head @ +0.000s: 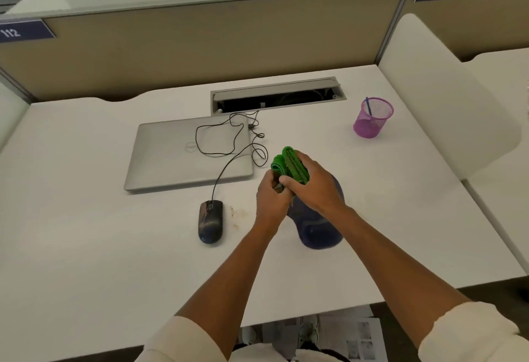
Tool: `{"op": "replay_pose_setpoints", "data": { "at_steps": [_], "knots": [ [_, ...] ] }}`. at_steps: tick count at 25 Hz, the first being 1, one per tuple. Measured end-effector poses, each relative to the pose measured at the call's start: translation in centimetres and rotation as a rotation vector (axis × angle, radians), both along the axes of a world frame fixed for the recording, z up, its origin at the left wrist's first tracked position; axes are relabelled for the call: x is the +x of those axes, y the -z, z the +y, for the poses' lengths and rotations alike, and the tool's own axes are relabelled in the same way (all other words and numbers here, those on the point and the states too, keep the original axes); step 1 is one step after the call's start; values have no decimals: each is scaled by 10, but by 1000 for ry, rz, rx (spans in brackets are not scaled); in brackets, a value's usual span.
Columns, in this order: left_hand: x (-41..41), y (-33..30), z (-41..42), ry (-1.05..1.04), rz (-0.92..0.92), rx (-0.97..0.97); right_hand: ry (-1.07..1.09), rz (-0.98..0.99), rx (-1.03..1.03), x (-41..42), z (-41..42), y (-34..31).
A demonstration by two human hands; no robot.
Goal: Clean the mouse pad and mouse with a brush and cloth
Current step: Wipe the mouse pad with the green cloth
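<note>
A folded green cloth [290, 165] is held above the desk between both hands. My right hand [310, 187] grips it from the right, fingers curled over its ribbed edge. My left hand [272, 198] pinches its lower end, and something small and dark shows between the fingers. Under the hands lies the dark blue mouse pad [320, 233] with a wrist rest, mostly hidden by my right hand and forearm. The black wired mouse [211, 221] sits dusty on the desk to the left of the pad, beside a patch of crumbs [236, 215]. No brush is clearly visible.
A closed silver laptop [171, 155] lies behind the mouse with the mouse cable [226, 138] looped over it. A cable tray [276, 95] stands open at the back. A purple mesh pen cup [372, 118] holds a blue pen at the right. Partition walls ring the white desk [86, 233].
</note>
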State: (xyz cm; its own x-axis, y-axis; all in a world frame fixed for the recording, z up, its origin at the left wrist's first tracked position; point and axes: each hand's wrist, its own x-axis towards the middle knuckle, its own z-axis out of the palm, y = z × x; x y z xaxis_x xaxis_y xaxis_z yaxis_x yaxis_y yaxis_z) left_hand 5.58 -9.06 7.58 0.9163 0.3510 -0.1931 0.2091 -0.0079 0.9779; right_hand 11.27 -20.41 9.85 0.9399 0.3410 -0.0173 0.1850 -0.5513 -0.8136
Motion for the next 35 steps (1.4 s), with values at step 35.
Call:
{"op": "replay_pose_setpoints", "data": {
  "at_steps": [35],
  "knots": [
    [-62, 92, -28, 230, 280, 1005, -323, -212, -687, 5, -63, 78]
  ]
}}
